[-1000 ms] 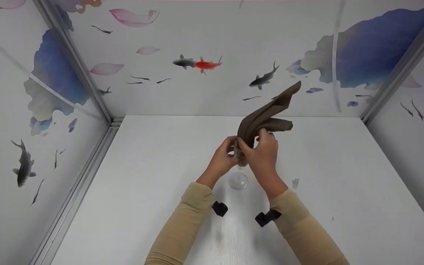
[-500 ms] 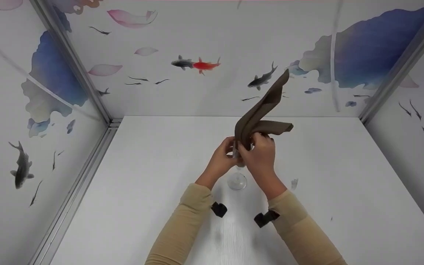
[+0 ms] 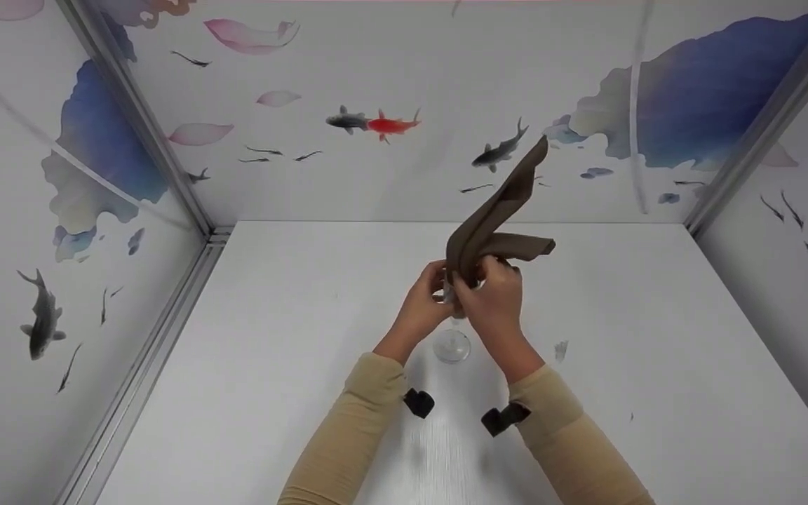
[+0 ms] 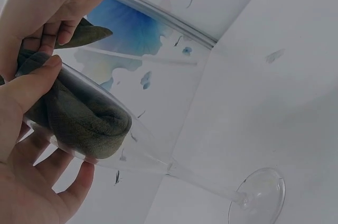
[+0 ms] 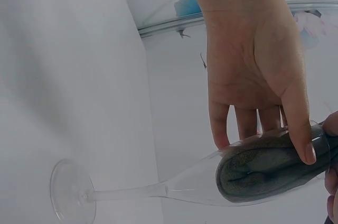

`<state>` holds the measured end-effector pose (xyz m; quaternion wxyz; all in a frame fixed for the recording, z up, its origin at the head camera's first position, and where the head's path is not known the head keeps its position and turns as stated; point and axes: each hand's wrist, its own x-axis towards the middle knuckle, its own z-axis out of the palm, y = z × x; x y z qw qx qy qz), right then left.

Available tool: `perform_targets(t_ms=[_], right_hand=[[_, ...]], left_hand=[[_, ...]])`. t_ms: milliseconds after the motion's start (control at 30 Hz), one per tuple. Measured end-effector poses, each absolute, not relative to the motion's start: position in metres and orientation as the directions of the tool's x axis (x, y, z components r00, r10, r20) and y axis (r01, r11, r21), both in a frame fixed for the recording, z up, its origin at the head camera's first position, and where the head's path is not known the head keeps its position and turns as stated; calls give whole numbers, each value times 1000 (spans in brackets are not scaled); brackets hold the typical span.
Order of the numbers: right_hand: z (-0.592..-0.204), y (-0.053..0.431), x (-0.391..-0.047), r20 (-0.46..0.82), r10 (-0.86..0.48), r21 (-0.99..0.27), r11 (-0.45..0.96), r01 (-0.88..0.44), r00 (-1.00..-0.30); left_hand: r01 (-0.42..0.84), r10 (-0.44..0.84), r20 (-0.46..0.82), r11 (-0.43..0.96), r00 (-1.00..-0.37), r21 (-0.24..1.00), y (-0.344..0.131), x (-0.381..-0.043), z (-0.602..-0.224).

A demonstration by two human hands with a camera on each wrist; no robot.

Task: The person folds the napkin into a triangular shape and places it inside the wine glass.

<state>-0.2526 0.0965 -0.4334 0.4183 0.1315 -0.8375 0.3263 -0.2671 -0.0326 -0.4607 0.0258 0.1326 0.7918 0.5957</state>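
A clear champagne flute (image 4: 150,147) has a folded dark brown cloth napkin (image 3: 499,203) stuffed into its bowl. Below my hands its round foot (image 3: 452,346) shows. My left hand (image 3: 421,298) grips the bowl, with the thumb by the rim and the fingers round the other side in the left wrist view. At the mouth of the glass my right hand (image 3: 496,294) pinches the napkin. Two folded ends of cloth rise out of the glass, one long and pointing up, one shorter and pointing right. Inside the bowl the rounded lower end of the napkin (image 5: 253,174) shows above the stem.
A white table (image 3: 271,393) lies under the hands, with a small grey mark (image 3: 561,351) to the right. White panels with painted fish and blue shapes stand at the back (image 3: 390,182) and both sides, joined by metal frame rails (image 3: 151,126).
The napkin's long end has swung up and slightly left, and the right hand has shifted a little down and left. The left hand keeps its hold on the flute.
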Motion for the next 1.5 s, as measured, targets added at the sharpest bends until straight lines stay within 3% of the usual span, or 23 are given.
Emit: perform_targets(t_ms=[400, 633, 1333, 1500], right_hand=[[-433, 93, -251, 774, 88, -475, 736, -483, -627], [-437, 95, -251, 721, 119, -558, 684, -470, -683], [-442, 98, -251, 646, 122, -653, 600, -462, -753], [-443, 99, -250, 659, 113, -636, 611, -471, -744]], left_hand=[[202, 120, 171, 332, -978, 921, -25, -259, -460], [218, 149, 180, 302, -972, 928, -31, -261, -460], [241, 284, 152, 314, -947, 918, -53, -276, -456], [314, 278, 237, 277, -931, 908, -54, -276, -442]])
